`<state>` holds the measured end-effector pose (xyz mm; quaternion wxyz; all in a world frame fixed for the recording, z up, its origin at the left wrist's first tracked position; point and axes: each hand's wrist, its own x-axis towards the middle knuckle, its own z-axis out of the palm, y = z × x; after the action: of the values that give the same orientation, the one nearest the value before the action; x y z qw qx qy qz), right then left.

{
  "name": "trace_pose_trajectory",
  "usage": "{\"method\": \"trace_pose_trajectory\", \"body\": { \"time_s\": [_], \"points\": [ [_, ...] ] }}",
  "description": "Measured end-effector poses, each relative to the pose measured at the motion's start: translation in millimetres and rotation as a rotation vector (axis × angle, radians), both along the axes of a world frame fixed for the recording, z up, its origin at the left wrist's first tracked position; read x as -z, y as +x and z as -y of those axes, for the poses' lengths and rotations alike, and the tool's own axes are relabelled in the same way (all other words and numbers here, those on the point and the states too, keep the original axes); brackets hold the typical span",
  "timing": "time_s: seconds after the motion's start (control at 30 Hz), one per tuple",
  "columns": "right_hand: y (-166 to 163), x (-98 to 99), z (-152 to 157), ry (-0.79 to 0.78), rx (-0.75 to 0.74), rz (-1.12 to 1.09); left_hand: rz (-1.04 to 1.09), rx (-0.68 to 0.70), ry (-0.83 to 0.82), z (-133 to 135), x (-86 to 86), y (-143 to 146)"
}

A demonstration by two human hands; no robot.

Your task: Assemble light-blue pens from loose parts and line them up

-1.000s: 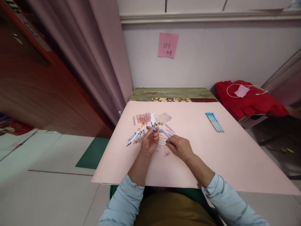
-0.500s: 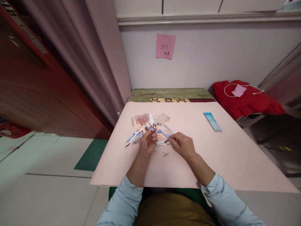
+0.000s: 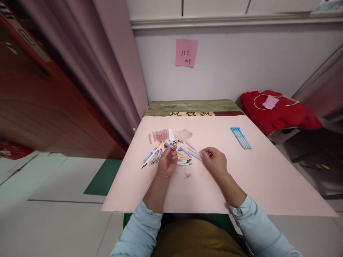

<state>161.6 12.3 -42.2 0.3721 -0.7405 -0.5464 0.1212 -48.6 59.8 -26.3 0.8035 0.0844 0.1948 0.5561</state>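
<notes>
My left hand (image 3: 166, 162) is closed around a short blue pen part (image 3: 169, 145), held up just above the pink table mat (image 3: 241, 178). My right hand (image 3: 215, 160) rests on the mat to the right, its fingers curled and pinching at the end of a light blue pen barrel (image 3: 193, 155); whether it grips the barrel is not clear. Between and behind my hands lies a scatter of pen parts (image 3: 184, 159): barrels, refills and tips. Small clear bits (image 3: 187, 174) lie just in front.
A fanned row of orange and clear pen pieces (image 3: 171, 135) lies behind the scatter. Several finished blue pens (image 3: 241, 137) sit grouped at the right rear. A pink note (image 3: 186, 52) hangs on the wall. A red cloth with a cable (image 3: 278, 112) lies right of the table.
My right hand has moved right and slightly back, away from the white refills toward the blue barrel. My left hand keeps holding the blue part in about the same place.
</notes>
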Motion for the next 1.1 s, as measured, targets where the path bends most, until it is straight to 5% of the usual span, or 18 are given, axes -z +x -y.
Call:
{"method": "trace_pose_trajectory", "body": {
  "time_s": [0.3, 0.63, 1.1],
  "points": [
    [-7, -2.3, 4, 0.058, -0.147, 0.098, -0.002, -0.021, -0.001, 0, -1.6, 1],
    [-22, 7.6, 6, 0.084, -0.554, 0.272, -0.019, -0.029, 0.011, 0, -1.7, 1],
    [-32, 0.9, 8, 0.054, -0.530, 0.533, -0.029, -0.020, 0.031, 0, 0.4, 1]
  ]
}}
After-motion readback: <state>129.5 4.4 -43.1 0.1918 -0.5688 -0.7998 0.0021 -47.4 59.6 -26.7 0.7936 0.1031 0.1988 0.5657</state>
